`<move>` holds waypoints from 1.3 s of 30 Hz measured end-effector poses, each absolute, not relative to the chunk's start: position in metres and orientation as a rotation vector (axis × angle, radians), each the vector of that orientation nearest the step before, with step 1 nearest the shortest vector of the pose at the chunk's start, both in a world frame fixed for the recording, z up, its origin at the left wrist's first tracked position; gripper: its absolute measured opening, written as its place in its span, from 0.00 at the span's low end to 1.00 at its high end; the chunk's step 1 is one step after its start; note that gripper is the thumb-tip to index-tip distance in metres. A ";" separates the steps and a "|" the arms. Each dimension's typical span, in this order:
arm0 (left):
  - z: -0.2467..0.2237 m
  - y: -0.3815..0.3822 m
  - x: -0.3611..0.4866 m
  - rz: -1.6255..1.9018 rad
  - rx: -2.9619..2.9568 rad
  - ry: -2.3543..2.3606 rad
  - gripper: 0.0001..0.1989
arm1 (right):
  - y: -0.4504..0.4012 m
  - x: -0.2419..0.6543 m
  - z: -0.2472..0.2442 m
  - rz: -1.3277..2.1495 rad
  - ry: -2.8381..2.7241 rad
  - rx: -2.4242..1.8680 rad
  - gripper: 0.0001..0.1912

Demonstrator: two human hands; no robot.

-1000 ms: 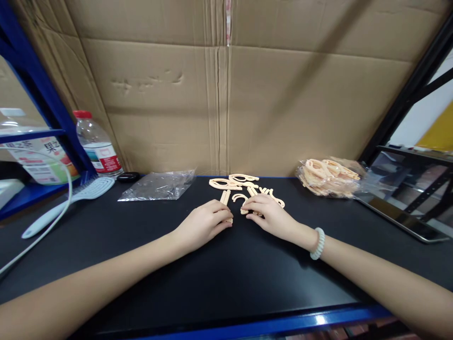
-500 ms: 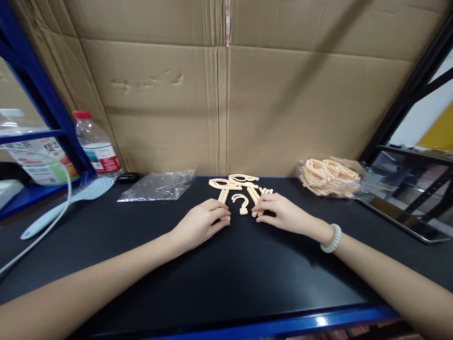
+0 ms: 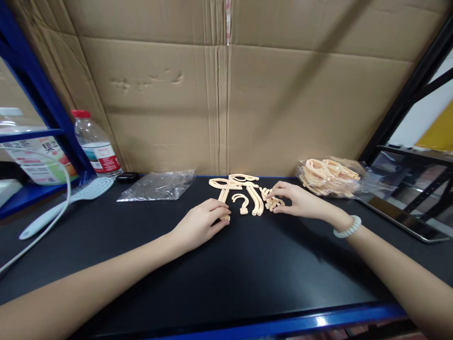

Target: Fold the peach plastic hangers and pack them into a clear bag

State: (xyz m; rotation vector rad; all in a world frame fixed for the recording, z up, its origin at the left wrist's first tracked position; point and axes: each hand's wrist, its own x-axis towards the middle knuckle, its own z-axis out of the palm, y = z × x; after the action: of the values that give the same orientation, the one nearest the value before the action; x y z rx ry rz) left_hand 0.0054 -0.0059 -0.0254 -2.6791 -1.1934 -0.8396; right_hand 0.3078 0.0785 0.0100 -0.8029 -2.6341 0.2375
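Observation:
My left hand is closed around the lower end of a pair of beige plastic hanger arms; their upper part shows above the fingers. My right hand is at a small heap of beige hook-like pieces, thumb and fingers apart on either side of it. Between the hands lie a loose beige hanger hook and a second pair of curved hanger arms, which neither hand touches. Behind them lie beige looped hanger parts, partly overlapping.
A clear bag of beige hanger parts lies at the back right, beside a dark tablet-like panel. At left are an empty-looking clear bag, a black object, a light-blue hairbrush, a white cable and a red-capped bottle. Cardboard stands behind.
My right hand has left the right pair of hanger arms and moved right to the small pieces. The right pair now shows in full. My left hand has stayed in place.

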 end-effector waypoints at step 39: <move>-0.012 0.030 -0.015 -0.796 -2.554 -1.357 0.10 | 0.062 0.277 -0.003 0.111 -2.496 -0.654 0.08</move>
State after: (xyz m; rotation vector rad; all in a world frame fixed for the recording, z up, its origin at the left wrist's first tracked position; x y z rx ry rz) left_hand -0.0150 0.0298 -0.0121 -2.5542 -1.3566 -0.7961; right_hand 0.2768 0.0620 -0.0026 -0.6536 -2.4956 0.1106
